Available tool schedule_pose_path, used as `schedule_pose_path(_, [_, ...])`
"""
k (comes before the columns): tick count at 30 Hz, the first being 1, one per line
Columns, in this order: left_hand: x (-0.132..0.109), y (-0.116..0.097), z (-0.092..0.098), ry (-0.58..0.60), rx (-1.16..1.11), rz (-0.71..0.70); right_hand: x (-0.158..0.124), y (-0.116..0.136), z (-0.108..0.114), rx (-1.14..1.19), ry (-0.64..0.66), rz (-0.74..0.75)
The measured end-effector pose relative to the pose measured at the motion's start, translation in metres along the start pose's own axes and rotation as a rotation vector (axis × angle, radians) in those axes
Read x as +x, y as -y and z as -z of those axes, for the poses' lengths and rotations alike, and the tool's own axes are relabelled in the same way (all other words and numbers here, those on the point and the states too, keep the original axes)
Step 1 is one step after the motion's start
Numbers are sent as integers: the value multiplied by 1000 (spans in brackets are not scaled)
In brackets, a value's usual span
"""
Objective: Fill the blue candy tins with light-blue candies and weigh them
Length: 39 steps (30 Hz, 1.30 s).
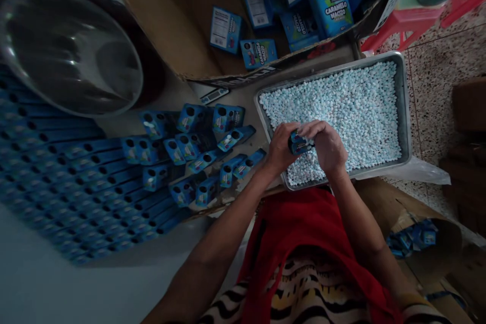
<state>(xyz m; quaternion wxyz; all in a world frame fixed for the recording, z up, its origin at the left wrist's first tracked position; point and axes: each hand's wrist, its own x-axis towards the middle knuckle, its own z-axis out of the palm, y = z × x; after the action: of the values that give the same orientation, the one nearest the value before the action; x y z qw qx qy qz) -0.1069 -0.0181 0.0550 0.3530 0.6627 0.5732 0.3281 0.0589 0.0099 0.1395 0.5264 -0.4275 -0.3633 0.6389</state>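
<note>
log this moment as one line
left hand: holds blue packaging | right hand: cupped beside it | below: metal tray of pale pellets

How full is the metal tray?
Filled, not empty: small pale candies spread from wall to wall across the tray. Depth: cannot tell.

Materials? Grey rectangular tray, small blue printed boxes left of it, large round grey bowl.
Grey rectangular tray: probably metal, satin; soft highlights along the rim.
Small blue printed boxes: likely coated card, slight sheen; creased edges, round cut-outs.
Large round grey bowl: glossy, maybe polished steel, clear plastic not ruled out; bright glints.
</note>
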Motion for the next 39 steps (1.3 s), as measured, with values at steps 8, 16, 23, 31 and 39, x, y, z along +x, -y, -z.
schedule_pose_path(8, [-9,6,7,-96,-214,36,-47,-50,85,-1024,-142,48])
schedule_pose_path(16, [-22,12,-3,-149,-142,86,-21,-99,95,-1594,156,106])
schedule_pose_path(23, [-14,25,-11,-261,-167,89,47,-84,102,-953,-325,-173])
schedule_pose_path(31, [-20,32,-15,-17,-447,149,0,-44,82,426,-291,-580])
schedule_pose_path(39, [4,16,27,154,-547,367,3,-39,69,790,-385,-632])
